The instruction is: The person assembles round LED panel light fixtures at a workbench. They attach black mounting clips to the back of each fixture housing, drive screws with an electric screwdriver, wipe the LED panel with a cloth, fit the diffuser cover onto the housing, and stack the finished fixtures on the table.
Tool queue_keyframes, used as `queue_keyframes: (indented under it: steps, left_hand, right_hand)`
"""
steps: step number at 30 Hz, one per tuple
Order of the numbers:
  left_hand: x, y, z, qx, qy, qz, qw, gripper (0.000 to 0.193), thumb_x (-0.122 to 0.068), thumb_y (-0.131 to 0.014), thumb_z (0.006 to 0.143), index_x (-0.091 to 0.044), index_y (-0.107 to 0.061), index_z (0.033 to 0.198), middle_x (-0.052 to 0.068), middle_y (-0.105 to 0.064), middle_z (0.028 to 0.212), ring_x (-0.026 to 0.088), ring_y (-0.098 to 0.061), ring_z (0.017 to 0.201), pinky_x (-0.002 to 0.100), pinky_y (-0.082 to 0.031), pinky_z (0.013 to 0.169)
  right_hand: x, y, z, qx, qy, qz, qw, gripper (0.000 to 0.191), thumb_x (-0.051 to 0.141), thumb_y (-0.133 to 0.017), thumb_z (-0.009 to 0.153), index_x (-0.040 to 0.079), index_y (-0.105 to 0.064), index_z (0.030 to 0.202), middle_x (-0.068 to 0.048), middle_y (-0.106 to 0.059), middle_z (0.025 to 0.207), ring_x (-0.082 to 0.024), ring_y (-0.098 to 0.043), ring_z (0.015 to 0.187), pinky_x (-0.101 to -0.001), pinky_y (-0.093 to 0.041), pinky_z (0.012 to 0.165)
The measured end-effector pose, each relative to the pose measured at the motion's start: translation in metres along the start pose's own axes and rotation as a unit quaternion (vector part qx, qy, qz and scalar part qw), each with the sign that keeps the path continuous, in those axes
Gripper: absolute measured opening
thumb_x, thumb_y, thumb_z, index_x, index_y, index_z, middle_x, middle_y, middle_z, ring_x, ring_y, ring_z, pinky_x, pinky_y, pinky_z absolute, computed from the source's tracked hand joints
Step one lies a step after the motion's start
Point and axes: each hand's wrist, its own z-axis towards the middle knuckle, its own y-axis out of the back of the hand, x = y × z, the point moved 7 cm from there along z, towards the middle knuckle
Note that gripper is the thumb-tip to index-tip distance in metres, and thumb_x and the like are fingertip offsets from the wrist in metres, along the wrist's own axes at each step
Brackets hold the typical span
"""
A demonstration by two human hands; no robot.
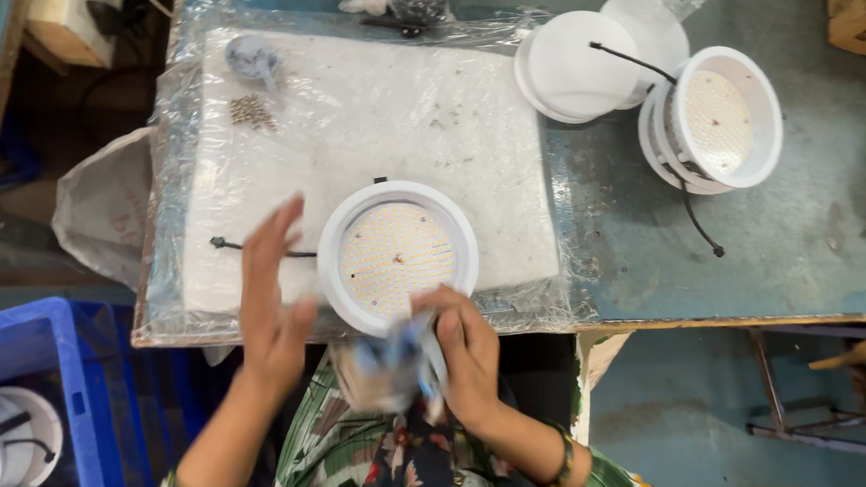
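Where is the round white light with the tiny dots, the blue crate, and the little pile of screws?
Round white LED light (397, 258), head view, on its dotted yellow panel.
Blue plastic crate (82, 395), head view, on its side wall.
Small pile of metal screws (252, 111), head view, middle of the pile.

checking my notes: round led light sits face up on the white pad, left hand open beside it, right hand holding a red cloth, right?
Not quite: in the head view the cloth in the right hand is blurred but pale blue-white, not red. The light, pad and open left hand are as stated.

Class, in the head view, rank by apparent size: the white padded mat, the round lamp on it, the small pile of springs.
1. White padded mat
2. Round lamp
3. Pile of springs
No close calls here.
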Motion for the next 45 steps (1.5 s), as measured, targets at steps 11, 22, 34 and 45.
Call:
queue_keyframes:
  steps: [11,22,34,45]
  left_hand:
    - [-0.022,-0.035,-0.055,-0.121,0.024,-0.195,0.973,0.043,-0.041,-0.047,0.114,-0.013,-0.050,0.147,0.019,-0.030,0.169,0.032,-0.040,0.153,0.049,-0.038,0.128]
    - [0.023,-0.030,0.069,0.088,0.025,0.081,0.992,0.051,0.005,-0.061,0.082,-0.004,-0.056,0.132,0.013,-0.061,0.120,0.030,-0.065,0.108,0.041,-0.055,0.091]
    - [0.041,-0.055,0.063,0.185,-0.143,0.357,0.904,0.051,-0.004,-0.064,0.072,-0.008,-0.072,0.123,0.002,-0.067,0.123,0.024,-0.059,0.115,0.040,-0.048,0.086]
    - [0.045,-0.104,0.085,0.219,-0.188,0.390,0.874,0.046,-0.004,-0.068,0.081,-0.009,-0.071,0.126,0.004,-0.064,0.121,0.025,-0.059,0.113,0.041,-0.049,0.090]
  right_hand:
    - [0.022,-0.085,-0.016,0.225,0.126,-0.017,0.966,0.128,0.095,-0.024,0.089,-0.005,0.004,0.165,-0.027,-0.003,0.179,-0.043,-0.009,0.173,-0.0470,-0.008,0.137]
    - [0.003,0.040,0.031,-0.115,0.127,-0.243,0.955,0.031,0.029,-0.061,0.098,0.004,-0.067,0.115,-0.009,-0.074,0.103,-0.023,-0.073,0.083,-0.0350,-0.056,0.079]
    - [-0.037,0.060,0.089,-0.131,0.100,-0.309,0.937,0.039,-0.001,-0.061,0.097,0.006,-0.065,0.135,-0.015,-0.063,0.118,-0.029,-0.063,0.109,-0.0349,-0.049,0.096]
    - [-0.038,0.062,0.092,-0.129,0.085,-0.308,0.939,0.040,0.000,-0.061,0.097,0.009,-0.066,0.136,-0.012,-0.065,0.116,-0.024,-0.064,0.106,-0.0314,-0.051,0.092]
